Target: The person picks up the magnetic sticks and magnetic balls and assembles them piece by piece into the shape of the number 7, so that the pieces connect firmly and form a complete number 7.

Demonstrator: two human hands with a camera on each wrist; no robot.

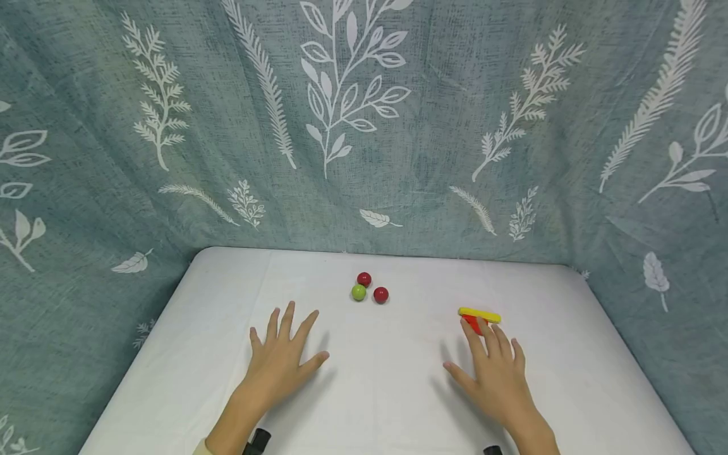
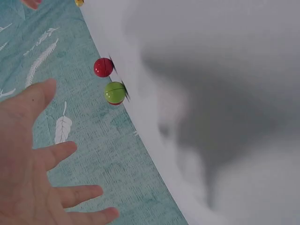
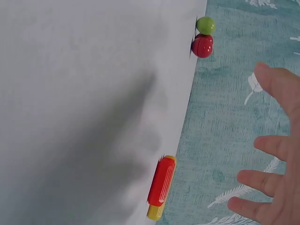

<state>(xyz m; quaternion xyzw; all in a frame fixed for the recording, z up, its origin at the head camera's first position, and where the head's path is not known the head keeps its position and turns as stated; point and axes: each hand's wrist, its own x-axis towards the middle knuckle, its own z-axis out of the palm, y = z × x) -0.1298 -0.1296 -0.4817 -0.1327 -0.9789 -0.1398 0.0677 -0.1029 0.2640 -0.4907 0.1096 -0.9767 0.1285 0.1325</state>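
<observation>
My left hand (image 1: 279, 364) hovers over the left half of the table, its fingers spread and nothing held. Beyond its fingertips, near the far edge, a glossy green ball (image 1: 359, 292) and two red balls sit close together; one red ball (image 1: 381, 295) is on the right, the other red ball (image 1: 364, 279) behind. On the right, my right hand (image 1: 499, 379) is held above the cloth with extended fingers, empty too. Just past them lie a yellow stick (image 1: 480, 315) and a red ribbed piece (image 3: 162, 180), close together; the fingers partly cover the red piece in the head view.
A white cloth covers the table (image 1: 375, 392). Behind it hangs a green-blue curtain (image 1: 432, 208) with white leaf prints, which also shows along both sides. Shadows of both hands fall on the cloth.
</observation>
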